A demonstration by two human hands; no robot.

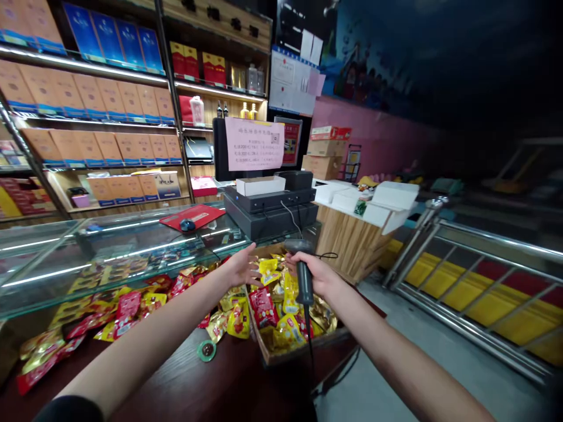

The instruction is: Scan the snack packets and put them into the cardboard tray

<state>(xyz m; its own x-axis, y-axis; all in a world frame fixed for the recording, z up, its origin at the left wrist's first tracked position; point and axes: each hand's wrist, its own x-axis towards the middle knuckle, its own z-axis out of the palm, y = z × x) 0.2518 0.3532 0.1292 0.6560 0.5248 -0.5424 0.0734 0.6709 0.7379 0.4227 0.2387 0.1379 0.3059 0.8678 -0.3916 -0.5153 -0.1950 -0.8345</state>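
Observation:
My right hand (313, 272) is wrapped round a dark barcode scanner (304, 284), whose cable hangs down over a cardboard box (266, 355). The box holds several red and yellow snack packets (288, 329). Over the box's left edge, my left hand (244, 266) has its fingers spread and nothing in it. More shiny packets (127, 306) lie in a row on the dark red counter to the left. A small green round item (206, 350) rests on the counter, left of the box.
A glass display case (145, 234) carries a red mat (193, 217) with a mouse. Behind the box are a cash drawer (259, 220) and a monitor with a pink sheet (255, 143). Stocked shelves stand back left; a metal railing (484, 234) is at the right.

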